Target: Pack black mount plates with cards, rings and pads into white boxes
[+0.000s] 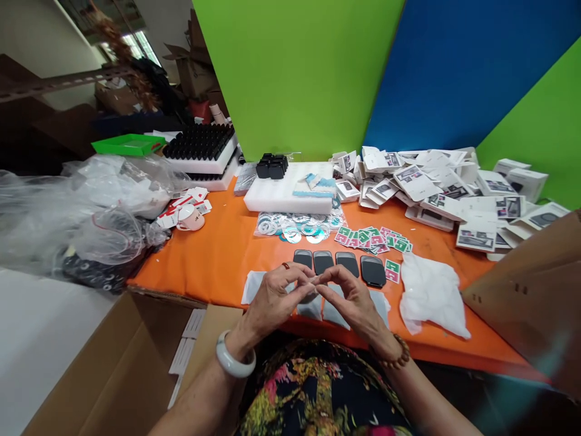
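My left hand (275, 297) and my right hand (351, 300) meet fingertip to fingertip just above the near edge of the orange table (218, 254). Both pinch a small thin piece between them that I cannot make out. Directly beyond the fingers lies a row of several dark flat oval pieces (338, 264). Small clear plastic bags (333, 312) lie flat under my hands. My left wrist wears a pale bangle, my right a bead bracelet.
Green and pink stickers (374, 239) and a bag of round discs (297, 227) lie past the dark pieces. A white foam block (288, 194) holds black parts. White printed boxes (445, 184) pile at right, crumpled white bags (431, 293) nearer. Cardboard boxes (113, 369) stand lower left.
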The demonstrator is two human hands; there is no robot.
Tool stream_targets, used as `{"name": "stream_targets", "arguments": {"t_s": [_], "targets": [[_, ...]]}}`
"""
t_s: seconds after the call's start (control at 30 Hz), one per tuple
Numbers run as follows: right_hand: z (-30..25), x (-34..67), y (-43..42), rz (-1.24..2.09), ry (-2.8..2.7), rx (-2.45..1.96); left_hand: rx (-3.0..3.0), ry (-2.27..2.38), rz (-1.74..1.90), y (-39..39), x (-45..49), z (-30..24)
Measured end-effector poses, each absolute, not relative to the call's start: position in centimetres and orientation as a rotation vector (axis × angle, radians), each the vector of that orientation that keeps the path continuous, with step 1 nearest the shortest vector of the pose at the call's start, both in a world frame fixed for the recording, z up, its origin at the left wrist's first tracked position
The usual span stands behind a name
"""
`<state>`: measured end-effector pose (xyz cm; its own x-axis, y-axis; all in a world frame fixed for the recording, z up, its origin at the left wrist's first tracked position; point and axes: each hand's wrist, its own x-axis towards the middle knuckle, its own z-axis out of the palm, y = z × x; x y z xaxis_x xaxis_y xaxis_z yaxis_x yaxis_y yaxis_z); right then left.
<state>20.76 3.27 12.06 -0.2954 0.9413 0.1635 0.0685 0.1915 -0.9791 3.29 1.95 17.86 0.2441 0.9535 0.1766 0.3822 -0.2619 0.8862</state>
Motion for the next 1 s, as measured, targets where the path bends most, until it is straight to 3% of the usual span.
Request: {"name": "stream_targets", "arguments": {"t_s": [0.27,0.4,0.6,0.83,1.0], "targets": [[12.7,21.8,3.7,1.031,-1.639,-0.951,1.673,1.122,0.958,2.5,4.2,18.2],[13.2,22.1,4.4,1.175,-1.707,-0.976,1.743,1.120,0.995,2.9,4.5,18.1],[12.3,21.9,5.3,1.388,-1.359,-1.091,1.799,1.642,1.416,2.1,5.0,16.3],[11.9,21.0,5.6,1.578,-1.152,-1.030,1.489,1.655,1.136,0.4,6.2,13.5],[11.2,20.1,5.7,1.613,-1.208,-1.024,0.982,1.319,1.092,0.9,5.8,12.3]]}}
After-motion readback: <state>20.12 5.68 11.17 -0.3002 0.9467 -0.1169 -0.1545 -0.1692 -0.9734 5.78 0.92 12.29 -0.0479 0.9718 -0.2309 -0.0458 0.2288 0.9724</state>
